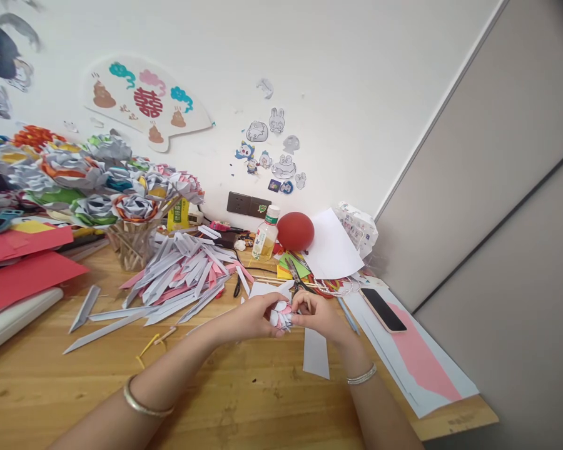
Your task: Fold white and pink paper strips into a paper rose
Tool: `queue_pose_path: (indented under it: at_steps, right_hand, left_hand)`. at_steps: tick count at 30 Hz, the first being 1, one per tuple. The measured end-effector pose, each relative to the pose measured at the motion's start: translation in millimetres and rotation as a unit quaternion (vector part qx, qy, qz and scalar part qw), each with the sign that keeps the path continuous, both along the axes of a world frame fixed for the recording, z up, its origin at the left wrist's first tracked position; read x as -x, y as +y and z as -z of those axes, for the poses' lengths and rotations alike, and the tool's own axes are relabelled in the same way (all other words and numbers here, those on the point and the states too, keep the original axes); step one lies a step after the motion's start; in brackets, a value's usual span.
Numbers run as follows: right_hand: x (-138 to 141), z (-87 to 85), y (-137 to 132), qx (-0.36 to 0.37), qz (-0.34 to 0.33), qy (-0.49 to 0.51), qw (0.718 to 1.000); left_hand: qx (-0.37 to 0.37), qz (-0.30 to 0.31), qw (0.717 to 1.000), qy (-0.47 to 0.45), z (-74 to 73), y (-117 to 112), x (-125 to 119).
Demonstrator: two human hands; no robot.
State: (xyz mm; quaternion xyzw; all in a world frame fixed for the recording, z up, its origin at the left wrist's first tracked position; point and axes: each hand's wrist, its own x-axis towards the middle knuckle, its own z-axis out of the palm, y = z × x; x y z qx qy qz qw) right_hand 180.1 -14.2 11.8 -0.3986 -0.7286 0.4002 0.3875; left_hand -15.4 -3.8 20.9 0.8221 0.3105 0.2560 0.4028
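A small white and pink paper flower (280, 316) is held between both hands above the wooden table. My left hand (253, 319) is closed around its left side, thumb and fingers on the petals. My right hand (316, 315) pinches at the flower's right edge with thumb and forefinger. Under the right hand lies a white paper strip (316, 354). Just beyond the hands are black-handled scissors (294, 275), their lower part hidden by the right hand. The underside of the flower cannot be seen.
Folded paper strips (187, 275) form a pile at left centre, near a glass of paper flowers (131, 240). Behind stand a bottle (265, 234) and a red balloon-like ball (296, 231). At right, a phone (383, 310) rests on paper sheets (422, 369) beside a grey panel.
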Motion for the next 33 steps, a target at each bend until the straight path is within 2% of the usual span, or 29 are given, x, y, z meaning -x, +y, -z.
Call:
queue_pose_path:
  at_steps: [4, 11, 18, 27, 33]
  right_hand:
    - [-0.7, 1.0, 1.0, 0.032, -0.02, 0.007, 0.999]
    - [4.0, -7.9, -5.6, -0.054, -0.009, 0.021, 0.998]
    - [2.4, -6.7, -3.8, -0.048, -0.037, 0.005, 0.998]
    - [3.3, -5.8, -3.8, -0.116, 0.002, -0.033, 0.993]
    - [3.7, -3.5, -2.9, -0.151, 0.025, -0.013, 0.988]
  left_hand:
    - [0.01, 0.011, 1.0, 0.006, 1.2, 0.2, 0.9]
    - [0.024, 0.034, 0.999, -0.001, 3.9, 3.4, 0.6]
    - [0.047, 0.045, 0.997, 0.033, 2.9, 3.2, 2.8]
    - [0.046, 0.074, 0.996, 0.022, 3.7, 5.9, 4.2]
    - [0.029, 0.058, 0.998, 0.015, 4.8, 6.8, 3.7]
